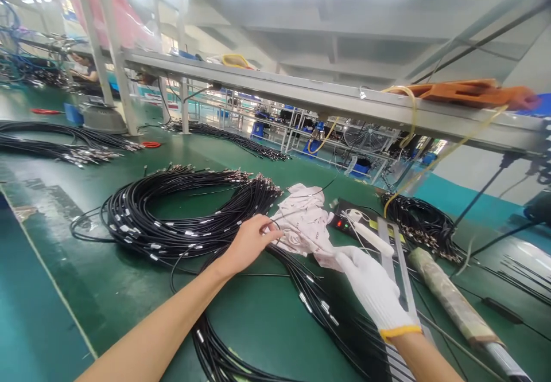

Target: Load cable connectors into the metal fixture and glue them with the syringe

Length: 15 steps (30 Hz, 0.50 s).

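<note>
My bare left hand (252, 241) is over the near right side of a large coil of black cables (129, 221), its thumb and fingers closed on what looks like a thin black cable. Wearing a white knitted glove with a yellow cuff, my right hand (365, 279) pinches the near corner of a crumpled white printed cloth (305, 215). The cloth lies on the green table between both hands. Below them a second bundle of black cables (312, 293) with white labels curves across the table. Metal cable ends (267, 184) cluster beside the cloth.
A black box with lit indicators (342, 223) sits behind my right hand, near a metal frame (402, 267) and a wrapped roll (451, 296). More cable coils lie left (55, 141) and right (419, 221). A shelf beam (279, 86) crosses above the table. Another person sits far left.
</note>
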Each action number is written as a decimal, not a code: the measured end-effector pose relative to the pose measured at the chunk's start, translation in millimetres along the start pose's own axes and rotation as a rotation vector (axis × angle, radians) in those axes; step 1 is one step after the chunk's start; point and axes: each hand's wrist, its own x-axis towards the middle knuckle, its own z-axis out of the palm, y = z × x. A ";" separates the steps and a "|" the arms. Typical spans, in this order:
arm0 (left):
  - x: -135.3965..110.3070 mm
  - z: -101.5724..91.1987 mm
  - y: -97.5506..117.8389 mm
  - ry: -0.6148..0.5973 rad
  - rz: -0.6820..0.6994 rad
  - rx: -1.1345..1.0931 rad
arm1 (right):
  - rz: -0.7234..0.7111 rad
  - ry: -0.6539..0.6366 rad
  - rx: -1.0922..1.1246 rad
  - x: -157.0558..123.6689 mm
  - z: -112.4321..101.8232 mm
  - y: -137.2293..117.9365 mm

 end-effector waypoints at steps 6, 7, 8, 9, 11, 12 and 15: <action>5.6 10.0 -18.7 0.076 -0.092 -0.084 | -0.031 0.132 -0.245 10.7 16.5 -18.5; 5.0 11.5 -18.1 0.076 -0.101 -0.094 | -0.032 0.127 -0.213 14.7 19.9 -18.6; 4.4 12.3 -16.9 0.075 -0.110 -0.100 | -0.020 0.114 -0.174 18.6 22.3 -17.9; 3.9 12.7 -15.3 0.074 -0.119 -0.105 | -0.002 0.092 -0.126 22.1 23.5 -16.9; 3.1 12.4 -11.6 0.075 -0.134 -0.107 | 0.020 0.041 0.012 27.1 23.9 -15.8; 3.0 12.2 -9.8 0.077 -0.138 -0.106 | 0.017 0.003 0.108 28.5 24.0 -16.4; 2.9 12.7 -5.9 0.083 -0.143 -0.100 | -0.030 -0.139 0.429 29.3 28.8 -22.1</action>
